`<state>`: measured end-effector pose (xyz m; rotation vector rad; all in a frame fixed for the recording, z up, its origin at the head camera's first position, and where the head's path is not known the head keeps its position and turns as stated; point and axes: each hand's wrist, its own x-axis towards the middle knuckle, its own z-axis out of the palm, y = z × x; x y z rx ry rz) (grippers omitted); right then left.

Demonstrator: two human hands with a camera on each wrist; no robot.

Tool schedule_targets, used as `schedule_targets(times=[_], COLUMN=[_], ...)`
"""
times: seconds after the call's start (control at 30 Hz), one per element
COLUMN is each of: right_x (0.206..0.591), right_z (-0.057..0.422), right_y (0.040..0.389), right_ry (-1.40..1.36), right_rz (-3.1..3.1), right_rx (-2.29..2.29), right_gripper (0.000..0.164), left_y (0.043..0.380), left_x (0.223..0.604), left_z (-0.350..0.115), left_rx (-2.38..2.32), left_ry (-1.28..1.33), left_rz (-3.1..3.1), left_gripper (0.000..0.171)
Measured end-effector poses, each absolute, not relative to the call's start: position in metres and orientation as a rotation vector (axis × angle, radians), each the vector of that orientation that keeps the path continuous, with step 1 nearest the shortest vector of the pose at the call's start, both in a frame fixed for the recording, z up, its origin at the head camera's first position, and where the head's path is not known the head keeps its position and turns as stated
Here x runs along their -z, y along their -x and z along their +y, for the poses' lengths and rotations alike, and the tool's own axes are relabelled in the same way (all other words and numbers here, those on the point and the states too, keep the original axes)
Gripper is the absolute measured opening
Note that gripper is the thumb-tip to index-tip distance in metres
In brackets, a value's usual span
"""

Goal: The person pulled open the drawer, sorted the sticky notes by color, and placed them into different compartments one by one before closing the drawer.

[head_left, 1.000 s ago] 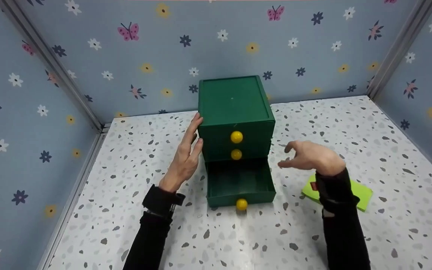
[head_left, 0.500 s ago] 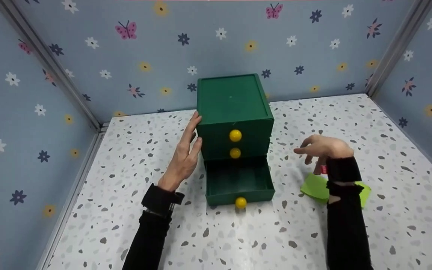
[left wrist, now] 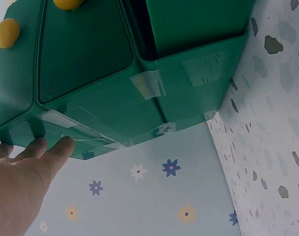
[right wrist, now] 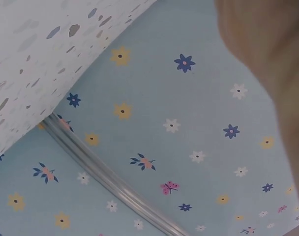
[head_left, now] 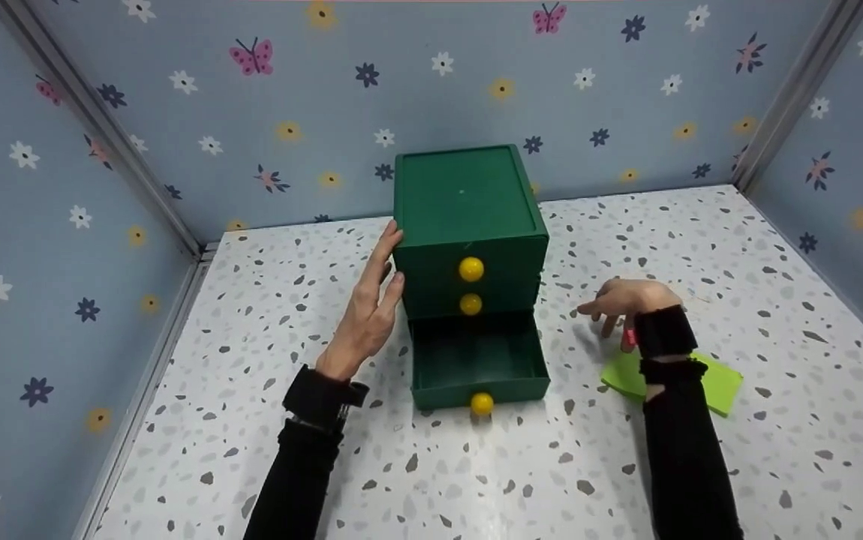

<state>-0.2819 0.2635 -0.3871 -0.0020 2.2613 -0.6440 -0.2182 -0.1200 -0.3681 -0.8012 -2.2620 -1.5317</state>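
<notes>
A green drawer cabinet (head_left: pixel 465 196) with yellow round knobs stands toward the back of the table. Its bottom drawer (head_left: pixel 480 360) is pulled out and bare inside, while the two above sit closed. My left hand (head_left: pixel 362 311) rests its extended fingers on the cabinet's left side; the left wrist view shows the fingertips (left wrist: pixel 66 142) at that wall, near strips of clear tape. To the right of the cabinet, my right hand (head_left: pixel 626 300) hovers palm down with relaxed, bent fingers, holding nothing visible. A flat lime-green piece (head_left: pixel 717 382) lies partly hidden beneath the right wrist.
The speckled white table (head_left: pixel 476 480) meets flower-patterned walls (head_left: pixel 446 97) at the back and both sides, with metal strips (head_left: pixel 101 135) along the corners. A small red tag (head_left: pixel 630 335) shows by the right wrist strap.
My right hand moved right, away from the cabinet, then came slightly back left, staying bent over the lime-green piece's far side. The left hand and the drawers kept their places.
</notes>
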Motion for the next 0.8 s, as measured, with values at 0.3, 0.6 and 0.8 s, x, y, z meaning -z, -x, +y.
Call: schedule_targets(times=[0.3,0.6,0.8], right_x=[0.39,0.388,0.386], right_z=[0.256,0.264,0.273], right_y=[0.285,0.284,0.281], right_ry=[0.005,0.052,0.008], right_rz=[2.247,2.286,2.263], right_rx=[0.674,0.576,0.606], right_gripper=[0.055,0.06,0.061], left_y=[0.218,0.217,0.218], left_x=[0.368,0.368,0.369], left_z=[-0.122,-0.121,-0.121], left_rx=[1.55,1.548,1.548], left_ry=[0.82,0.813,0.815], left_rz=[-2.277,-2.273,-2.26], left_gripper=[0.05,0.05,0.051])
